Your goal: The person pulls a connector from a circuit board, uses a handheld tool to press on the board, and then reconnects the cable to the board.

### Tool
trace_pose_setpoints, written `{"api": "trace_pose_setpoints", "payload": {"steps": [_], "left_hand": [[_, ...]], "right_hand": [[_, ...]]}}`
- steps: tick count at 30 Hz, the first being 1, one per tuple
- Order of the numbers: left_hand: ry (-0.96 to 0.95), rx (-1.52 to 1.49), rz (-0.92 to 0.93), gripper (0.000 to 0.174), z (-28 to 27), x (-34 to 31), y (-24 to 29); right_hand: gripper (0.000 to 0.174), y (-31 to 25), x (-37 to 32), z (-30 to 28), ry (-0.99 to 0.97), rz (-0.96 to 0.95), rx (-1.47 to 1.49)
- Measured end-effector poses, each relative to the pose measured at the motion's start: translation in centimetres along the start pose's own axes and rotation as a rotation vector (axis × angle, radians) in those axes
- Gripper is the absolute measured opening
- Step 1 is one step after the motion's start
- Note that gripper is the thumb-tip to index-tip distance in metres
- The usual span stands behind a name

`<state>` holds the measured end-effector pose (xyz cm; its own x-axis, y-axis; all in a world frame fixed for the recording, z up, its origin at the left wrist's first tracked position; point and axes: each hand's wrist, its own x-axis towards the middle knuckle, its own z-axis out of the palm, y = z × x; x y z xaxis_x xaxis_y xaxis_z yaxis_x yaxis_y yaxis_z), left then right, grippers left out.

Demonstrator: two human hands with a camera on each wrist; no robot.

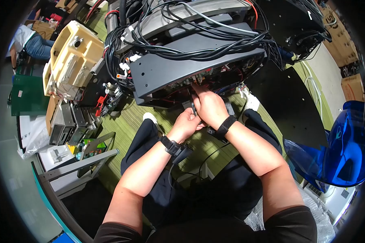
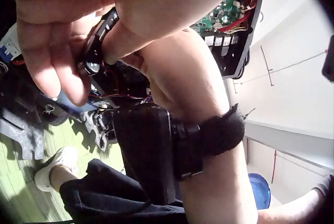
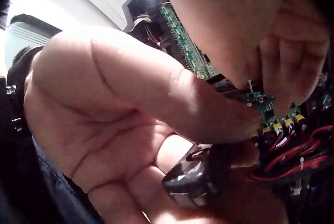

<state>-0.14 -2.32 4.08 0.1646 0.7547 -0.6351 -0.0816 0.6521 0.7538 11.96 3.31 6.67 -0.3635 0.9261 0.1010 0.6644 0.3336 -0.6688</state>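
My left hand [image 1: 186, 124] grips a dark, narrow object [image 1: 193, 106] just below the edge of a black housing [image 1: 178, 67]. In the left wrist view, the thumb and fingers of the left hand [image 2: 62, 36] close round this glossy black piece [image 2: 93, 57]. The right hand [image 1: 210, 107] is beside and above the left, with its index finger extended into the housing. In the right wrist view, fingertips of the right hand [image 3: 284, 72] reach a green circuit board [image 3: 180, 38] near yellow connectors [image 3: 288, 123] and red wires [image 3: 308, 148]. Whether they touch a connector is hidden.
Black cables [image 1: 198, 54] lie bundled over the housing. At the left stand a cream plastic part [image 1: 75, 60] and metal boxes [image 1: 61, 123]. To the right are a black panel [image 1: 294, 109] and a shiny blue shell [image 1: 346, 146]. Another person [image 1: 38, 44] is at the far left.
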Motion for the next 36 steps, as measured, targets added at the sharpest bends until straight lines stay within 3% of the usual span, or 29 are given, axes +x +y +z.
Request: {"api": "trace_pose_setpoints", "payload": {"steps": [7, 10, 14, 22, 26, 28, 36], "left_hand": [[-0.007, 0.034, 0.003, 0.019, -0.2, -0.3, 0.2], [-0.014, 0.056, -0.004, 0.019, -0.4, -0.3, 0.2], [-0.008, 0.056, -0.006, 0.018, -0.4, -0.4, 0.2], [-0.014, 0.035, -0.028, 0.019, -0.7, -0.7, 0.2], [-0.023, 0.007, -0.022, 0.02, -1.0, -0.5, 0.0], [-0.021, -0.002, -0.022, 0.02, -1.0, -0.6, -0.1], [-0.004, -0.014, -0.008, 0.02, -1.8, -1.0, 0.1]], "right_hand": [[0.029, -0.4, 0.4, -0.4, -0.013, 0.093, 0.079], [0.022, 0.1, 0.5, 0.1, 0.042, 0.016, 0.059], [0.026, 0.4, 0.8, 0.2, -0.05, 0.083, 0.031], [0.023, 1.7, 1.4, 0.8, 0.096, -0.087, 0.013], [0.022, 1.2, 1.6, 0.9, 0.07, -0.051, -0.049], [0.021, 1.3, 1.8, 1.3, 0.268, -0.205, -0.25], [0.01, 2.2, 1.9, 3.2, 0.362, -0.169, -0.192]]}}
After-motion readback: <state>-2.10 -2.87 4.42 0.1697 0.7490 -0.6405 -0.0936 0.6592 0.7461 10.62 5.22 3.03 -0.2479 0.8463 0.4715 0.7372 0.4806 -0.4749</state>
